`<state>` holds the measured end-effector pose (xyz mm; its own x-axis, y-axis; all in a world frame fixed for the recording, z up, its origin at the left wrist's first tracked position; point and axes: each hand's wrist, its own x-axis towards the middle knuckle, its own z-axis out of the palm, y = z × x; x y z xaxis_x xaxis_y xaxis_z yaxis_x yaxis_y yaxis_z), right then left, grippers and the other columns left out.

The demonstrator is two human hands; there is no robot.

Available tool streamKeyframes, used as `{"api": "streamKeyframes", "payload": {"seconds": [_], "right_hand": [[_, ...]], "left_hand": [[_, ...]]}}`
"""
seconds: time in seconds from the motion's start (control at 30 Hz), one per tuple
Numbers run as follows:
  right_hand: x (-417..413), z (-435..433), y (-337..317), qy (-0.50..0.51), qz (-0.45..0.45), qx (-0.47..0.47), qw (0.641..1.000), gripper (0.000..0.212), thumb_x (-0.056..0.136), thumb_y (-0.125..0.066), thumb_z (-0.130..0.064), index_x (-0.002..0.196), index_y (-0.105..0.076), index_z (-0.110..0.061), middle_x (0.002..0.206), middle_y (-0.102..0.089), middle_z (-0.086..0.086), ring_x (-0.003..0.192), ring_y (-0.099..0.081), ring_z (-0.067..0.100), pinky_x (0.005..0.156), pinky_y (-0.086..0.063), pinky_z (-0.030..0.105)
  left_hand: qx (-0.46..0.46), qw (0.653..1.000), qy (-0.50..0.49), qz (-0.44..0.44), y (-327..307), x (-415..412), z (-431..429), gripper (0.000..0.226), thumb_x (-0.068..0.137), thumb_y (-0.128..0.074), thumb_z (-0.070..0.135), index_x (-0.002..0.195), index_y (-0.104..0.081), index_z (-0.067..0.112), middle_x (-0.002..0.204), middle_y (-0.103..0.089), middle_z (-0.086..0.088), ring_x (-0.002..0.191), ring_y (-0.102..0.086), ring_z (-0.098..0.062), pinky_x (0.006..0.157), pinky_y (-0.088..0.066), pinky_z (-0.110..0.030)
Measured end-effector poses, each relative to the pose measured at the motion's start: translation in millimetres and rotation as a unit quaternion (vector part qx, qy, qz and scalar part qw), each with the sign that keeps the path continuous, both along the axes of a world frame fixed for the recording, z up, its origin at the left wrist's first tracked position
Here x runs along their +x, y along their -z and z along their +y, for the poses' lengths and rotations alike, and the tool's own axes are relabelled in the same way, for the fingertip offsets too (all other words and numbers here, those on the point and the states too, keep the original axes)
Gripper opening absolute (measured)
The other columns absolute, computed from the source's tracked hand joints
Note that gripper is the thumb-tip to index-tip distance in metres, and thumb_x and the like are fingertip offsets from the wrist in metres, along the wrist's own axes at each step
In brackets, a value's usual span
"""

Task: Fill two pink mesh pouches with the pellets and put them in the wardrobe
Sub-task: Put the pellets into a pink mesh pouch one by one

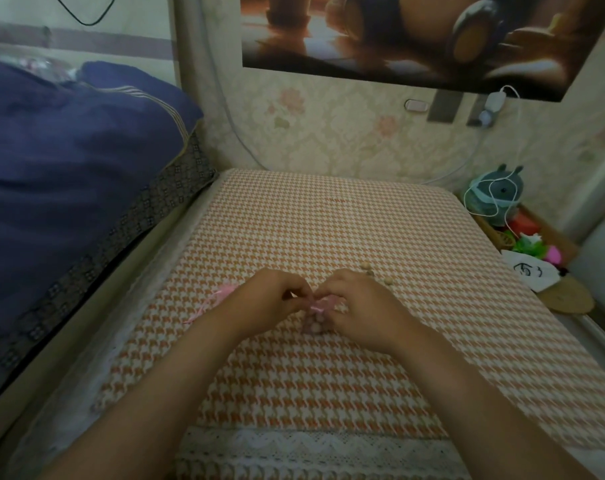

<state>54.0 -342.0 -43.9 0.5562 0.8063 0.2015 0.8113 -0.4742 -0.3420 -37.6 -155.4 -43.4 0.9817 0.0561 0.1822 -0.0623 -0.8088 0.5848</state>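
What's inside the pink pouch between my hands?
Round beige pellets show through the pink mesh pouch lying on the houndstooth cloth. Both hands, left and right, cover its top, so how full it is cannot be seen.

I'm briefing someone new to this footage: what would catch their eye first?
Two bare hands, left hand and right hand, meet mid-frame over a pellet-filled pink mesh pouch on the orange houndstooth cloth. A few loose pellets lie just beyond the right hand, and a dark blue quilt fills the left side.
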Motion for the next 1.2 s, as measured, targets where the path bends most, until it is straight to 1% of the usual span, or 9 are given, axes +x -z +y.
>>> {"api": "streamKeyframes", "payload": {"seconds": [0.33,0.47,0.57,0.7,0.83,0.93,1.0,1.1,1.2], "right_hand": [[-0.1,1.9,1.3,-0.003,0.004,-0.011,1.000,0.025,0.095,-0.058,-0.031,0.112,-0.075,-0.033,0.123,-0.060,-0.014,0.113,-0.055,0.009,0.094,-0.049,0.035],[0.6,3.5,1.1,-0.005,0.010,-0.045,0.999,0.023,0.092,-0.059,-0.041,0.105,-0.077,-0.037,0.124,-0.060,-0.016,0.113,-0.053,0.008,0.095,-0.048,0.037],[7.5,-2.4,-9.2,0.024,0.066,0.034,0.997,0.021,0.090,-0.060,-0.028,0.103,-0.076,-0.034,0.117,-0.061,-0.018,0.109,-0.054,0.000,0.094,-0.044,0.024],[25.5,-18.6,-18.5,0.113,0.072,0.115,0.984,0.025,0.092,-0.058,-0.014,0.099,-0.073,-0.032,0.109,-0.064,-0.016,0.093,-0.060,0.000,0.086,-0.049,0.025],[40.5,-24.5,-2.8,0.157,0.061,0.042,0.985,0.023,0.094,-0.060,-0.018,0.104,-0.073,-0.034,0.109,-0.070,-0.014,0.078,-0.061,0.000,0.079,-0.054,0.029],[45.0,-17.8,10.4,0.143,0.037,-0.019,0.989,0.021,0.094,-0.061,-0.023,0.106,-0.073,-0.035,0.115,-0.068,-0.011,0.100,-0.063,0.010,0.083,-0.052,0.031],[46.2,-10.4,16.0,0.138,0.009,-0.053,0.989,0.020,0.095,-0.060,-0.029,0.108,-0.072,-0.035,0.118,-0.068,-0.008,0.113,-0.063,0.016,0.086,-0.053,0.034],[48.8,-3.2,23.2,0.139,-0.026,-0.076,0.987,0.020,0.094,-0.060,-0.031,0.109,-0.072,-0.036,0.115,-0.070,-0.009,0.106,-0.066,0.017,0.083,-0.053,0.033],[51.0,-1.0,26.6,0.150,-0.042,-0.070,0.985,0.017,0.095,-0.060,-0.033,0.107,-0.071,-0.036,0.112,-0.069,-0.009,0.099,-0.066,0.016,0.080,-0.052,0.031]], "left_hand": [[-0.011,0.999,-0.027,-0.013,-7.7,-0.9,-4.3,0.010,0.088,-0.069,0.024,0.093,-0.078,0.024,0.082,-0.071,0.016,0.079,-0.064,0.001,0.078,-0.053,-0.022],[-0.020,0.999,-0.033,-0.009,-7.3,-0.7,-4.5,0.010,0.088,-0.069,0.023,0.091,-0.079,0.024,0.079,-0.069,0.018,0.078,-0.064,0.003,0.078,-0.054,-0.025],[-0.021,0.999,-0.039,-0.001,-7.3,-0.8,-4.6,0.011,0.089,-0.068,0.024,0.092,-0.079,0.024,0.078,-0.068,0.019,0.078,-0.064,0.003,0.079,-0.055,-0.025],[-0.055,0.996,-0.072,-0.015,-6.0,2.5,-12.5,0.018,0.091,-0.064,0.032,0.087,-0.078,0.021,0.078,-0.069,0.017,0.074,-0.062,0.002,0.071,-0.051,-0.023],[-0.065,0.992,-0.108,-0.001,-4.7,10.9,-20.3,0.023,0.092,-0.063,0.031,0.088,-0.080,0.015,0.096,-0.075,0.008,0.080,-0.064,0.000,0.076,-0.052,-0.023],[-0.081,0.990,-0.116,0.014,-4.7,13.1,-19.8,0.015,0.089,-0.065,0.023,0.095,-0.079,0.022,0.098,-0.073,0.013,0.076,-0.065,0.001,0.068,-0.052,-0.016],[-0.095,0.989,-0.108,0.030,-5.3,11.9,-18.6,0.019,0.088,-0.065,0.017,0.098,-0.078,0.026,0.094,-0.072,0.014,0.072,-0.068,-0.007,0.063,-0.056,-0.019],[-0.099,0.991,-0.083,0.041,-7.1,8.6,-16.2,0.019,0.085,-0.068,0.018,0.098,-0.077,0.030,0.089,-0.073,0.009,0.078,-0.069,-0.011,0.074,-0.059,-0.030],[-0.096,0.993,-0.063,0.042,-9.4,5.7,-15.8,0.018,0.086,-0.070,0.023,0.102,-0.077,0.030,0.089,-0.072,0.011,0.084,-0.067,-0.006,0.080,-0.057,-0.028]]}}
